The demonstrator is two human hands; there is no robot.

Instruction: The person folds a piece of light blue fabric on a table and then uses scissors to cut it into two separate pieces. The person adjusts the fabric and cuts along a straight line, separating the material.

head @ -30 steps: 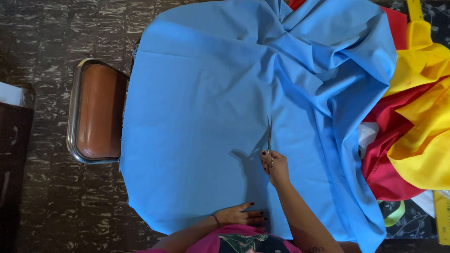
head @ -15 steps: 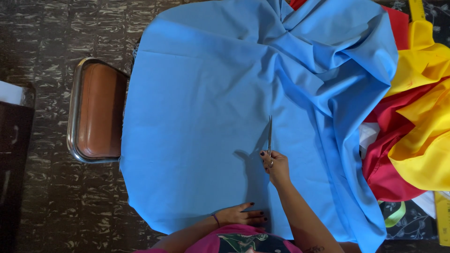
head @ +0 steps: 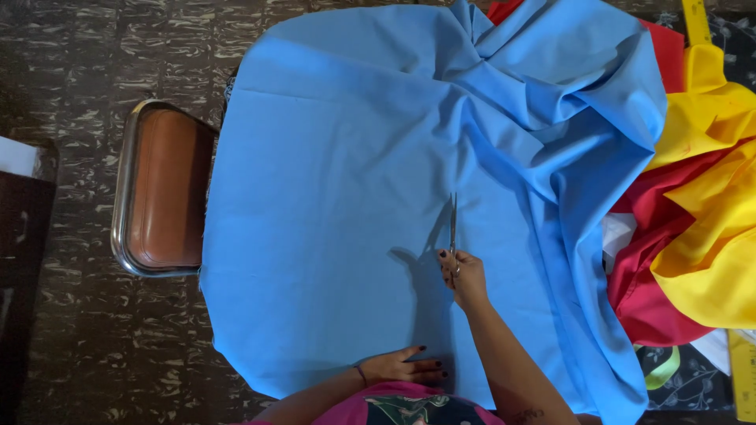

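Over the dark patterned floor [head: 94, 346], our right hand [head: 465, 277] grips scissors [head: 453, 224]; our left hand [head: 403, 366] lies open, flattening blue cloth [head: 331, 220]; better kept taut, cutting straight.

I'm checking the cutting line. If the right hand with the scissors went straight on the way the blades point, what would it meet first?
The right hand points the scissors up the flat blue fabric. That stretch looks free; the first thing in line seems to be the bunched folds of the same cloth at the far edge, though depth is unclear.
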